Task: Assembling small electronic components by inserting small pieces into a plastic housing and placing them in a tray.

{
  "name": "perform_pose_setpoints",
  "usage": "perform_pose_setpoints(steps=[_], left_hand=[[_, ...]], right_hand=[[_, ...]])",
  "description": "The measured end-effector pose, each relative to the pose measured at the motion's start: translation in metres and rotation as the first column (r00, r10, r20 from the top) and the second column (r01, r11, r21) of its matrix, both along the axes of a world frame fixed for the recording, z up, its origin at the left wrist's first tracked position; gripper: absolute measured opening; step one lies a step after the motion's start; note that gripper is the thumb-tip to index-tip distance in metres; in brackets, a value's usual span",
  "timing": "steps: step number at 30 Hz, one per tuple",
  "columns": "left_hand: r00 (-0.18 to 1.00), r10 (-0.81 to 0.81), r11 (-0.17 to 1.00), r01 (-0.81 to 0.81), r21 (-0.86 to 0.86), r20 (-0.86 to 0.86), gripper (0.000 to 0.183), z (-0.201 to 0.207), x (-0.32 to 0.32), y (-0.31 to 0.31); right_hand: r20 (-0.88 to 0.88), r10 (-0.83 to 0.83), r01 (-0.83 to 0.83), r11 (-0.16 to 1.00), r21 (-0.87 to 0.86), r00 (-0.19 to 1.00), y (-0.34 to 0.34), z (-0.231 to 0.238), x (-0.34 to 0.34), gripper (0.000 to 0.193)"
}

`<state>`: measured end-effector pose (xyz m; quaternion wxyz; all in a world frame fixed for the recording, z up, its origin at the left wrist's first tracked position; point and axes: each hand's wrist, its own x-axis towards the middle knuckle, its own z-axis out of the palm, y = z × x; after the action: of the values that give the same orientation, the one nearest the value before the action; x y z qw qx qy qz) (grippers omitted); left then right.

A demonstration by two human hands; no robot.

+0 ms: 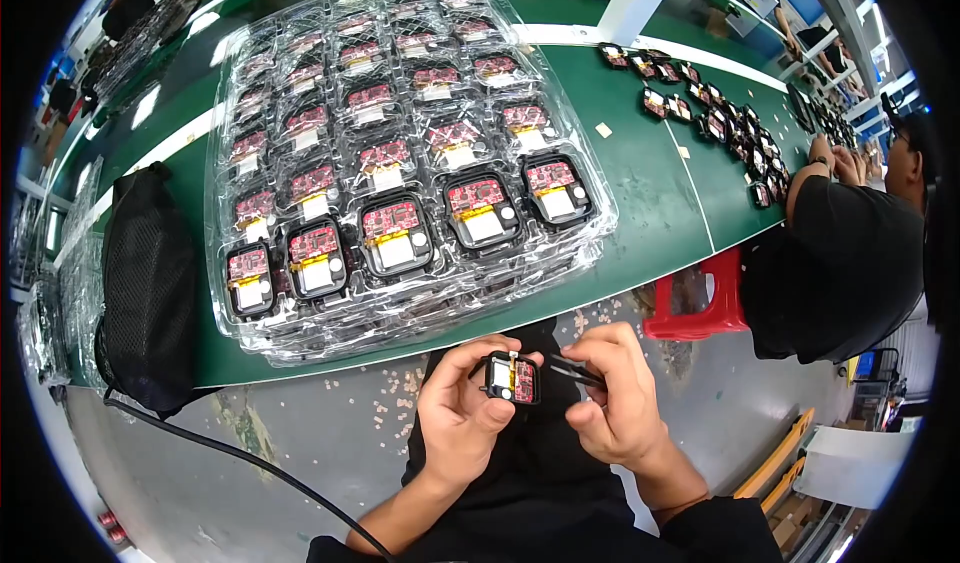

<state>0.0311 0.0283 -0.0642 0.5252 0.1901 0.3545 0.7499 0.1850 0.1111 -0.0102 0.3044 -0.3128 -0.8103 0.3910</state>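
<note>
Between the thumb and fingers of my left hand (462,413) is a small black device housing (513,377) with a red circuit board, a pale battery and yellow tape inside, its open face toward me. Just right of it, my right hand (622,398) grips dark tweezers (578,370), their tips pointing at the housing. A small gap seems to part the tips from the housing. Both hands are over my lap, off the near edge of the green table. Beyond them, a stack of clear plastic trays (400,298) carries several rows of similar housings (397,233).
A black mesh bag (150,283) lies left of the trays, and a black cable (250,458) runs from it toward me. More housings (715,123) are heaped on the table at right. A person in black (850,253) sits there beside a red stool (700,298).
</note>
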Motion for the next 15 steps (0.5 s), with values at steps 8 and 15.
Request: perform_pose_setpoints(steps=[8, 15], left_hand=[[0.999, 0.031, 0.999, -0.031, -0.015, 0.030, 0.072, 0.005, 0.001, -0.006], [0.997, -0.018, 0.996, 0.011, 0.093, 0.069, 0.061, -0.004, -0.002, -0.011]], right_hand=[[0.094, -0.123, 0.044, 0.806, 0.590, 0.988, 0.001, -0.014, -0.005, 0.034], [0.117, -0.128, 0.030, 0.791, 0.611, 0.985, -0.002, -0.009, -0.009, 0.029]])
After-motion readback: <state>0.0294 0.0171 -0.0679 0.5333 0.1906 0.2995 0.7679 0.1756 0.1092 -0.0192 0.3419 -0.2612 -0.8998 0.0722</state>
